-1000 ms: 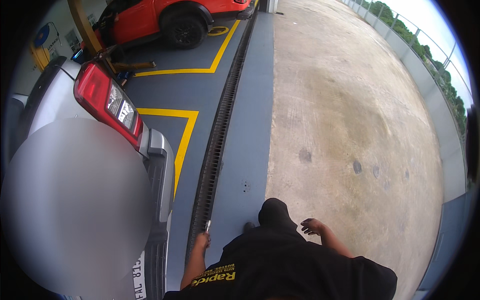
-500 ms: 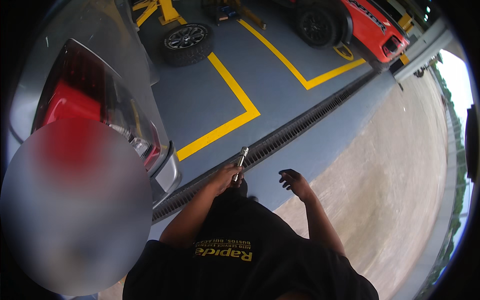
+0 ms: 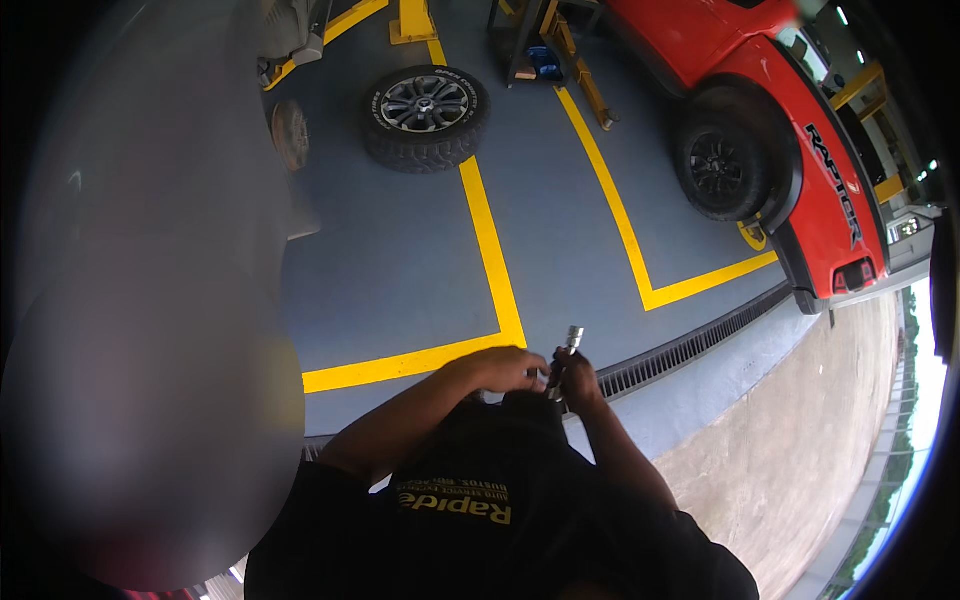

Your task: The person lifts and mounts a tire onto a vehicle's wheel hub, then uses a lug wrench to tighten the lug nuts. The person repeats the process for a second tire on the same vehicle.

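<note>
Grey painted floor (image 3: 390,270) spreads through the workshop, marked with yellow lines (image 3: 486,220) that turn square corners near its edge, where a dark drain grate (image 3: 690,350) runs slantwise; beyond that edge, to the right, lies pale concrete (image 3: 790,410). Over the drain side of the floor, close to the corner of the nearer yellow marking as seen from above, the person's two hands come together in front of a black shirt (image 3: 470,560). The right hand (image 3: 578,380) has its grip clenched on a shiny metal tool (image 3: 575,338), whose bright cylindrical end sticks up past the fingers, while a little more bare metal shows below them. The left hand (image 3: 505,368) is just beside it, fingers bent toward the tool; I cannot tell whether its grip touches the metal or has let go. Farther in, toward the far edge of the floor, a chunky wheel and tyre (image 3: 427,118) lies flat across a yellow line, near the base of a yellow post (image 3: 413,22). A red pickup (image 3: 690,45) stands at the right, its rear corner by the drain, and a blurred grey vehicle body (image 3: 180,200) fills the left.
</note>
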Tool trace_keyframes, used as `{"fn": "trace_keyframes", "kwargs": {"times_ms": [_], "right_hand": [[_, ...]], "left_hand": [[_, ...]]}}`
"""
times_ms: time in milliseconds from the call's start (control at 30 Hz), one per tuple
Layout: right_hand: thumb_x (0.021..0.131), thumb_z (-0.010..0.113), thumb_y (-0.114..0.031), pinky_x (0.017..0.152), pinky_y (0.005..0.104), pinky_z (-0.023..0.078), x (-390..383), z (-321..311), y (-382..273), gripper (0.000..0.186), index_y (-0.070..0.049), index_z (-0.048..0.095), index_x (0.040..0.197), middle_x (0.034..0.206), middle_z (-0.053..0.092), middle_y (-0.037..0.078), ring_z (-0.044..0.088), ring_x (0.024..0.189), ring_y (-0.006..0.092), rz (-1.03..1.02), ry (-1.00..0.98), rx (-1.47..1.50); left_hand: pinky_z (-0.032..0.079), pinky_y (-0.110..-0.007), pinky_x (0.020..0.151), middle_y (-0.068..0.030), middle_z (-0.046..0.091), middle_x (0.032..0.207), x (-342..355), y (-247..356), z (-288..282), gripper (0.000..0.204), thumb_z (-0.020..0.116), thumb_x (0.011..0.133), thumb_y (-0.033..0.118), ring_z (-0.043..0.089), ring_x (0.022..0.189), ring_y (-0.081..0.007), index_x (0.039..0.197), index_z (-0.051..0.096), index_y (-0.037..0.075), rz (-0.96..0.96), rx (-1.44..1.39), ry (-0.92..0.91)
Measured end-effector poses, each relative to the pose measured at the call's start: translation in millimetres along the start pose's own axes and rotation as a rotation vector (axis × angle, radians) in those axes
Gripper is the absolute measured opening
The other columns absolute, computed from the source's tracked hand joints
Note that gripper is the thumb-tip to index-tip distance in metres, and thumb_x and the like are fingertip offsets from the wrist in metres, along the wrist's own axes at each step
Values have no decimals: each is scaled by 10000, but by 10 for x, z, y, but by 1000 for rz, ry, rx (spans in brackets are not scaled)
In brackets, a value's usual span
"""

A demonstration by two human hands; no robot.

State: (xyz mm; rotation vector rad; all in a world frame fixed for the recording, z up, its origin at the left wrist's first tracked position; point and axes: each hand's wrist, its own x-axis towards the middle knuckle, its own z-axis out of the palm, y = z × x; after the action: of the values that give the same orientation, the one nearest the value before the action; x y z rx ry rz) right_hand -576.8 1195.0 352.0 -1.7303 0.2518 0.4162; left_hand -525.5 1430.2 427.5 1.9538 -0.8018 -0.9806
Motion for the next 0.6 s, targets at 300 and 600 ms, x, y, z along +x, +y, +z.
{"fn": "trace_keyframes", "kwargs": {"times_ms": [300, 600], "right_hand": [[971, 635, -244, 408, 246, 340, 2876, -1372, -325, 168, -79, 621, 944, 553, 388, -66, 371, 427, 58, 523, 52, 186], [1000, 603, -384, 521, 298, 448, 6536, -989, -2778, 388, -17, 723, 1036, 589, 424, -21, 514, 506, 123, 325, -296, -446]], "left_hand": [[528, -449, 804, -155, 722, 886, 594, -2986, -1850, 471, 553, 1002, 457, 685, 824, -275, 999, 668, 0, -773, 133, 347], [542, -386, 841, -178, 705, 959, 1461, -3184, -2963, 551, 544, 1013, 483, 683, 869, -250, 1148, 682, -33, -820, -878, 701]]}}
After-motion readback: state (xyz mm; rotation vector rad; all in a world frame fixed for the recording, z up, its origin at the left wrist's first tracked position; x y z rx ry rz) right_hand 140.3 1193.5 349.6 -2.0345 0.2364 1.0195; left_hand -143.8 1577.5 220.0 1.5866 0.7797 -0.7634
